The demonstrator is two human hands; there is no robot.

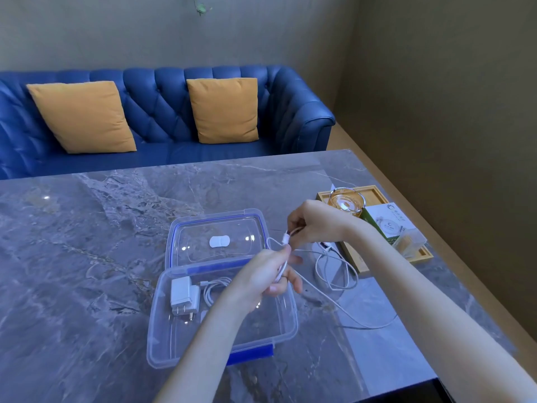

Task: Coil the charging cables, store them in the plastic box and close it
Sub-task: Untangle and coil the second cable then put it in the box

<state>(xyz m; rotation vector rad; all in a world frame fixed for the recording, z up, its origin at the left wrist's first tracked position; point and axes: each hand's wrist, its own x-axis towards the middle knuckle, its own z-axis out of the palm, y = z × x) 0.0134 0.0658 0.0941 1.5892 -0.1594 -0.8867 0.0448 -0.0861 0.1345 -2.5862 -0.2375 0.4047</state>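
Note:
A clear plastic box [162,324] with blue clips stands open on the grey marble table [87,242]. Its lid [186,228] lies flat behind it. Inside the box lie a white charger plug [183,295] and a coiled white cable [216,286]. My left hand [261,279] hovers over the box's right side and pinches a white charging cable [331,298] near one end. My right hand [315,223] holds the same cable by its connector, just above. The rest of this cable trails in loose loops over the table to the right.
A wooden tray [366,191] at the right holds a glass jar [345,200], a green-and-white carton [389,225] and a small clear box. A blue sofa [162,112] with two orange cushions stands beyond the table's far edge. The table's right edge runs close to the tray.

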